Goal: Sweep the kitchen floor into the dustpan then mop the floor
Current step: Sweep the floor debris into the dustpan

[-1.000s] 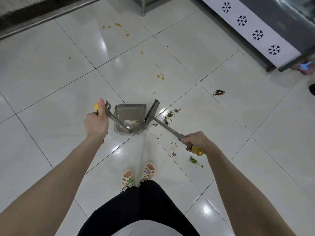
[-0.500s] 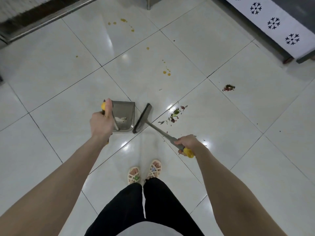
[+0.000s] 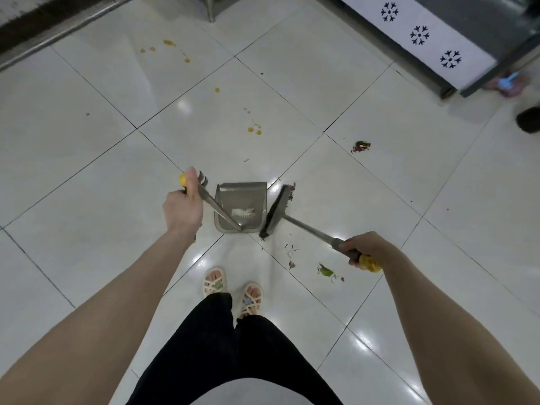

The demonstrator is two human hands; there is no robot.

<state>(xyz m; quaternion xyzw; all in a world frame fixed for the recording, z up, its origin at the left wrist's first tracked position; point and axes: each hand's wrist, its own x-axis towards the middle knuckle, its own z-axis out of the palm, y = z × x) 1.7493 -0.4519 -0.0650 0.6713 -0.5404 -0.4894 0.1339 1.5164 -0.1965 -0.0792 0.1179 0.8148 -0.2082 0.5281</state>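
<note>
A grey metal dustpan (image 3: 248,197) rests on the white tiled floor in front of my feet, with a white scrap inside. My left hand (image 3: 182,207) is shut on its long handle, near the yellow end. The broom (image 3: 276,210) has a dark brush head standing right beside the dustpan's right edge, with a few leaf bits at its far tip. Its metal handle runs to my right hand (image 3: 366,248), which grips it by the yellow end. Green and red scraps (image 3: 325,270) lie on the floor under that hand, and another small pile (image 3: 361,146) lies further away to the right.
Orange liquid spots (image 3: 254,129) stain the tiles ahead, with more spots (image 3: 169,43) farther off. A metal counter with a white patterned panel (image 3: 420,35) runs along the upper right. A metal leg (image 3: 211,8) stands at the top, and a dark object (image 3: 529,119) sits at the right edge.
The dustpan and broom have shifted right and nearer the scraps. The brush head has swept in against the dustpan's right side, and the leaf pile it was beside is mostly gone from view.
</note>
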